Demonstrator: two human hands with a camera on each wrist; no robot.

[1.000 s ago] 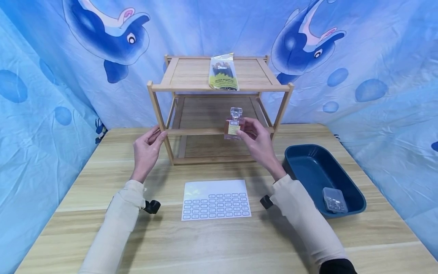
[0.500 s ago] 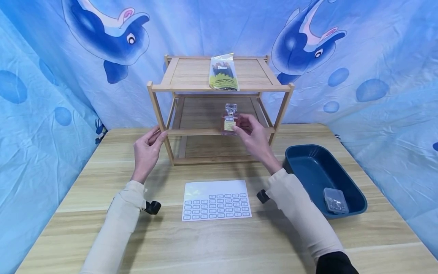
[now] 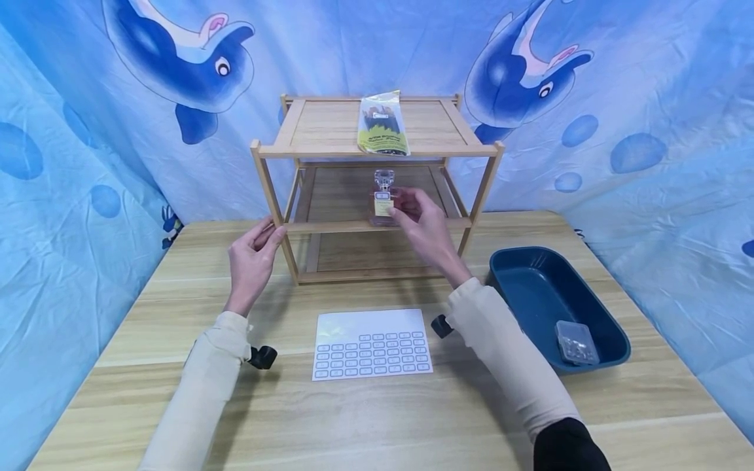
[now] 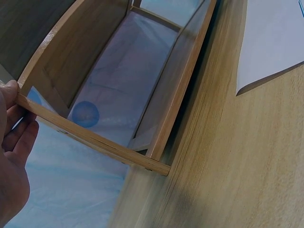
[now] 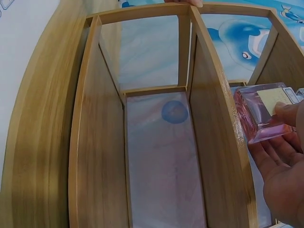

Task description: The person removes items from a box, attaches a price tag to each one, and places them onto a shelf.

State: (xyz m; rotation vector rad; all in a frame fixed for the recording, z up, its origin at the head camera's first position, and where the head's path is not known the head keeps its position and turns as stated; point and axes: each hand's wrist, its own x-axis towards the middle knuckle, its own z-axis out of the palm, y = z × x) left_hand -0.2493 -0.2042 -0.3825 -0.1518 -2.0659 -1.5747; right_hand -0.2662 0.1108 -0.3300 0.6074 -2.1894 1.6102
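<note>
A pink glass perfume bottle [image 3: 381, 204] with a clear stopper and a pale label is pinched upright in my right hand [image 3: 425, 226]. It is at the front edge of the middle shelf of a wooden rack [image 3: 377, 226]; in the right wrist view the perfume bottle [image 5: 266, 111] appears just beside that shelf's edge rail. Whether its base touches the shelf, I cannot tell. My left hand [image 3: 253, 258] grips the rack's front left post at middle-shelf height. Thumb and fingers of that left hand [image 4: 16, 142] lie on either side of the post in the left wrist view.
On the rack's top shelf lies a yellow and black brush packet [image 3: 383, 124]. A blue basin [image 3: 530, 275] at the right holds a small clear plastic box [image 3: 576, 343]. A white sheet of printed labels [image 3: 372, 347] lies on the table in front of the rack.
My right hand has carried the perfume bottle leftward and slightly up, further in at the middle shelf's front. The left hand has stayed on the post.
</note>
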